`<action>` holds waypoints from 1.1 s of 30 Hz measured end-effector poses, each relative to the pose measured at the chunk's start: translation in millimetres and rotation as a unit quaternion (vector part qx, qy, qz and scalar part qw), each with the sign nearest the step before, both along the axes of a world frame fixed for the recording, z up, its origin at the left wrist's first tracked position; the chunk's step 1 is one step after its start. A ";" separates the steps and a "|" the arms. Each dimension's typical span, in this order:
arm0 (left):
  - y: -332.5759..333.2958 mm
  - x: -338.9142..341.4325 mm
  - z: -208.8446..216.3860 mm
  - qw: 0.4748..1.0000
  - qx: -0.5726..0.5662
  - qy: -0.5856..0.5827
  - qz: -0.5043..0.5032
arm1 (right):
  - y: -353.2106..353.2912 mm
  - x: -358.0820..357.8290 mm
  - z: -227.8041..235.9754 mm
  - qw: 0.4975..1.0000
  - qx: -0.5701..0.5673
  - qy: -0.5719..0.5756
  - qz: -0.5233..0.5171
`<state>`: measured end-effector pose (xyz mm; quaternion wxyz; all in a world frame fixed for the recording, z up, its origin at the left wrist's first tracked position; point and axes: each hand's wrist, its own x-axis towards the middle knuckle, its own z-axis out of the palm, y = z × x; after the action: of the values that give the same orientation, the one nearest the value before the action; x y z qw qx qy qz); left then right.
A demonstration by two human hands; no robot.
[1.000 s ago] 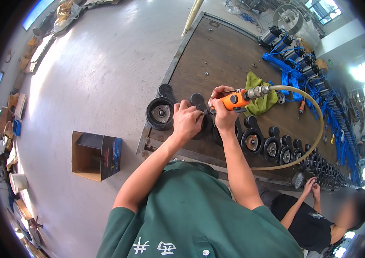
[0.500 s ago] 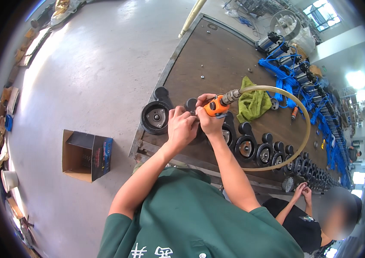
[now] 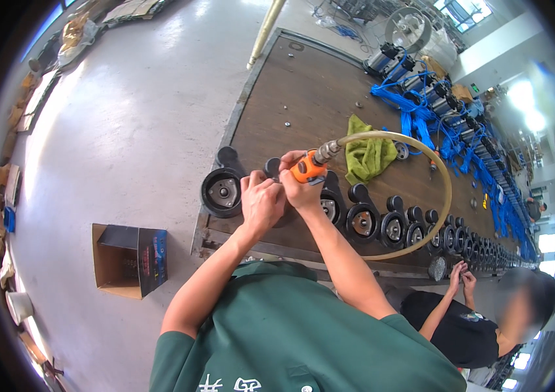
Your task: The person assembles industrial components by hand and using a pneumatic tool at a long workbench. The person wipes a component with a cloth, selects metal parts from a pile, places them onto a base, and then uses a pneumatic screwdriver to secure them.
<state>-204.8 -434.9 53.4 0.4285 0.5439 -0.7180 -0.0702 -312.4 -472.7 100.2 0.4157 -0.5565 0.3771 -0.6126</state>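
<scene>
My right hand (image 3: 301, 193) is wrapped round an orange air-powered hand tool (image 3: 306, 168), whose metal fitting leads into a clear yellowish hose (image 3: 448, 189). Close beside it, the fingers of my left hand (image 3: 261, 204) are curled inward at the same spot; whatever they pinch is hidden. Under both hands is a black pump casing (image 3: 272, 166), mostly covered, with only its round knob-like end showing. To the left stands another black round casing (image 3: 223, 192) with a metal plate in its centre. More such casings (image 3: 361, 222) continue to the right along the bench edge.
A green cloth (image 3: 367, 151) lies on the brown bench top (image 3: 310, 85). Motors with blue cables (image 3: 414, 111) line the far side. An open cardboard box (image 3: 130, 261) sits on the floor at left. A co-worker in black (image 3: 450, 326) works at lower right.
The whole view has shifted a little, so the bench appears farther left. My hands keep nearly the same pose over the same casing, the orange tool still in my right hand.
</scene>
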 end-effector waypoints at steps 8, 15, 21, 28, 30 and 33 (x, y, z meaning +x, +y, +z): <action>10.4 8.2 15.5 0.995 -0.086 0.044 -0.008 | 9.3 -17.3 8.5 0.996 -0.045 0.049 0.060; 48.3 49.7 68.6 0.977 -0.148 0.124 -0.092 | 95.1 -17.7 135.5 0.988 0.012 0.109 0.109; 106.7 128.3 47.3 0.985 -0.051 0.031 -0.163 | 155.6 49.5 59.6 0.998 0.051 -0.020 0.015; 172.1 216.5 -26.8 0.967 0.094 -0.038 -0.235 | 225.2 85.7 -40.2 0.871 0.398 -0.288 -0.018; 194.3 233.2 -29.6 0.957 0.166 -0.033 -0.237 | 230.7 97.8 -59.1 0.840 0.468 -0.258 -0.098; 231.0 241.1 -50.4 0.967 0.174 0.002 -0.188 | 234.8 104.4 -97.9 0.795 0.536 -0.272 -0.088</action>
<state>36.2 -203.9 3.0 0.3080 0.4654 -0.7831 -0.2743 -208.1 -237.9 2.2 0.6769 -0.0196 0.5639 -0.4728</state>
